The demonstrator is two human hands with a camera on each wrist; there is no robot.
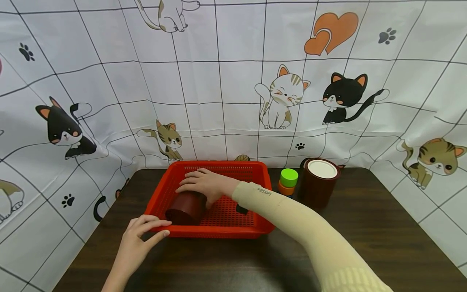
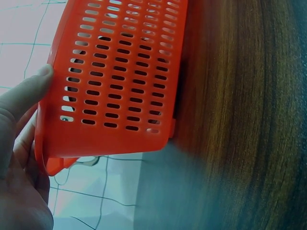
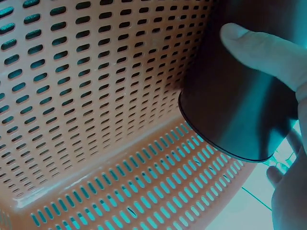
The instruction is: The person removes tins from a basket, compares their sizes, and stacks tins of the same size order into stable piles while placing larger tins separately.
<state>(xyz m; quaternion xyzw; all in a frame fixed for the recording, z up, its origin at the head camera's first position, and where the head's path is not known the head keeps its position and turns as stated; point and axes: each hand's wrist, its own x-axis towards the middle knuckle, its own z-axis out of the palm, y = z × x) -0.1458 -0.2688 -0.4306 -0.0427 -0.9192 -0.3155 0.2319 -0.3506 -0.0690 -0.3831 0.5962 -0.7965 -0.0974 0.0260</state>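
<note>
A dark brown cylindrical container (image 1: pixel 186 211) lies tilted in the left part of a red perforated plastic basket (image 1: pixel 219 232). My right hand (image 1: pixel 206 184) reaches over the basket and grips this container, its fingers over the far side. In the right wrist view the thumb (image 3: pixel 259 52) presses on the container's smooth wall, with fingers round the opposite side. At the basket's near left corner, my left hand (image 1: pixel 136 239) pinches the rim. The left wrist view has the left thumb (image 2: pixel 31 91) on the outside of that rim and the other fingers partly hidden behind it.
To the right of the basket stands a brown canister (image 1: pixel 319 186) with a white top. Between them is a small stack with a green top (image 1: pixel 289 177) and an orange part below. A cat-patterned sheet (image 1: pixel 233 93) hangs behind the dark wooden table (image 1: pixel 226 267).
</note>
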